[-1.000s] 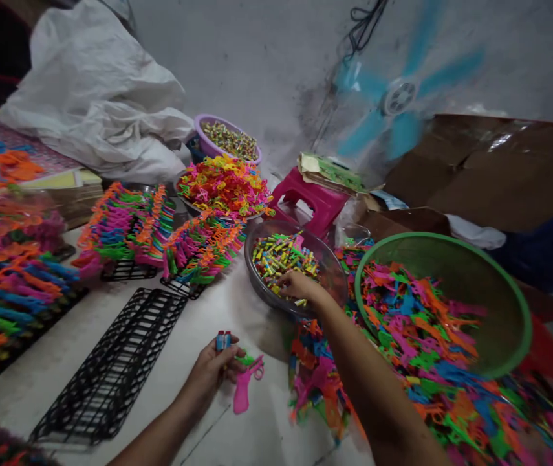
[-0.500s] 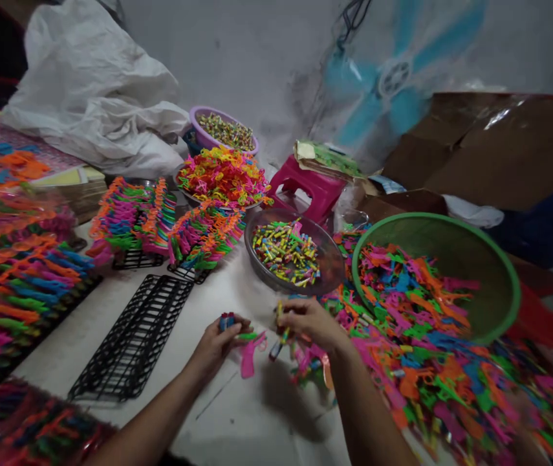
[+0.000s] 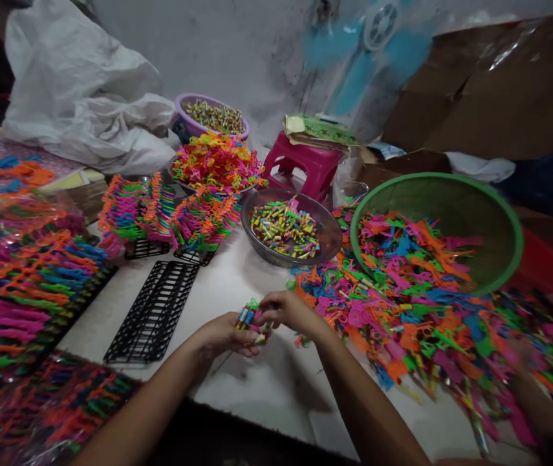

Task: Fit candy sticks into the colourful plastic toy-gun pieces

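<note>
A pale work surface [image 3: 266, 388] is seen from above, set against a grey wall. A spinning blue fan [image 3: 368, 39] stands at the far side, blurred by its motion, with brown cardboard [image 3: 489, 84] to its right and a white sack [image 3: 82, 97] at the far left. An empty black slotted rack [image 3: 154, 310] lies on the left part of the surface, and further racks loaded with bright plastic pieces [image 3: 169, 217] are ranged beyond it and along the left edge. A pink stool [image 3: 305, 165] is placed behind a metal bowl [image 3: 327, 226] of small coloured sticks. A green basin [image 3: 455, 194] is tipped on the right, and a heap of toy parts [image 3: 402, 304] is spread from it toward the near edge.

Near the middle, the left hand [image 3: 222, 336] is closed around a small bundle of coloured pieces [image 3: 251, 320], which is held just above the surface. The right hand [image 3: 288, 310] is pinched on the same bundle from the right side, fingertips touching it.

The bundle is largely covered by the fingers, so its make-up cannot be told with certainty; it seems to include short striped sticks. The near right corner is smeared by blur. A purple bowl [image 3: 184, 107] at the far side is partly hidden behind a mound of bright rings.
</note>
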The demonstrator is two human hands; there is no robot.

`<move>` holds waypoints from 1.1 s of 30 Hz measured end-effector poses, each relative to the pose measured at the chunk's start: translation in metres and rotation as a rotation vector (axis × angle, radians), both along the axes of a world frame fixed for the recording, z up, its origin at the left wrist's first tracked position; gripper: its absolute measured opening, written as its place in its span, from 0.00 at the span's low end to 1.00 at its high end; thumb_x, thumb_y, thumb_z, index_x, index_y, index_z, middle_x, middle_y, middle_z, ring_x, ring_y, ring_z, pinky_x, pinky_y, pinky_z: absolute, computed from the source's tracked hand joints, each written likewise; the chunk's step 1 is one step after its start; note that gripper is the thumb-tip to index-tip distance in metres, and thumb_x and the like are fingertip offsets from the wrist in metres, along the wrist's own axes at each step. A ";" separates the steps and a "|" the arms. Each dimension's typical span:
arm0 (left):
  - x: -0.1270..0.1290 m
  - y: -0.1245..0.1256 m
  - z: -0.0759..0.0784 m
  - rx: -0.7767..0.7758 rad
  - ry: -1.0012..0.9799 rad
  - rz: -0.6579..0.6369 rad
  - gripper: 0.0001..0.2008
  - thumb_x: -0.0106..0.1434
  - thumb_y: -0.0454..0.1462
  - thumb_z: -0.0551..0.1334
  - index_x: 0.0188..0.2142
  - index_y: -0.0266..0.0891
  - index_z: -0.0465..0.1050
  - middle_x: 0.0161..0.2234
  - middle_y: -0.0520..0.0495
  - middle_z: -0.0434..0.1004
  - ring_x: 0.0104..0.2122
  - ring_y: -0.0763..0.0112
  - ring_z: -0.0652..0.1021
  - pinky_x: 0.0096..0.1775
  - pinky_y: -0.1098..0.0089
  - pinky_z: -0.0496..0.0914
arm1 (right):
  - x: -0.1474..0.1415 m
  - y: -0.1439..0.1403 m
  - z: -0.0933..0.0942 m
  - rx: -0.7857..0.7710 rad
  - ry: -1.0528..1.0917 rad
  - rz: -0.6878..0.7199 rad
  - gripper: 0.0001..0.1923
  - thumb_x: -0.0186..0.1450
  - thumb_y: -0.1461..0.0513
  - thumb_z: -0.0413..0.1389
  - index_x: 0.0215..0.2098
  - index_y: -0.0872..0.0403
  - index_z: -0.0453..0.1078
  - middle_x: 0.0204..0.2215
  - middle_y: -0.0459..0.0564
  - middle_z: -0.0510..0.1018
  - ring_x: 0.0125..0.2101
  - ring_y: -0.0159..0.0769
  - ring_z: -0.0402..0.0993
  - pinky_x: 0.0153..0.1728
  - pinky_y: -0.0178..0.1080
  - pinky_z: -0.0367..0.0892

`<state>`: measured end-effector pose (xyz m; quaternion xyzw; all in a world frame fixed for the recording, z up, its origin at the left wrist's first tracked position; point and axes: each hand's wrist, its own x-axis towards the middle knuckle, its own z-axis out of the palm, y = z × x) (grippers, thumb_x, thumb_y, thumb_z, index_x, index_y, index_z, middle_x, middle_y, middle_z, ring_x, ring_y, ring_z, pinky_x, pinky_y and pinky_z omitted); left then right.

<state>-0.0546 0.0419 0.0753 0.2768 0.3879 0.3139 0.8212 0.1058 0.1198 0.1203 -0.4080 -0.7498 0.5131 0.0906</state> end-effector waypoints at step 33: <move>0.000 -0.011 -0.016 -0.160 -0.189 0.521 0.10 0.50 0.30 0.65 0.34 0.33 0.71 0.24 0.48 0.76 0.22 0.75 0.76 0.26 0.76 0.72 | -0.013 -0.019 -0.043 0.235 0.269 -0.461 0.12 0.58 0.57 0.51 0.35 0.52 0.72 0.38 0.50 0.76 0.41 0.38 0.70 0.45 0.41 0.63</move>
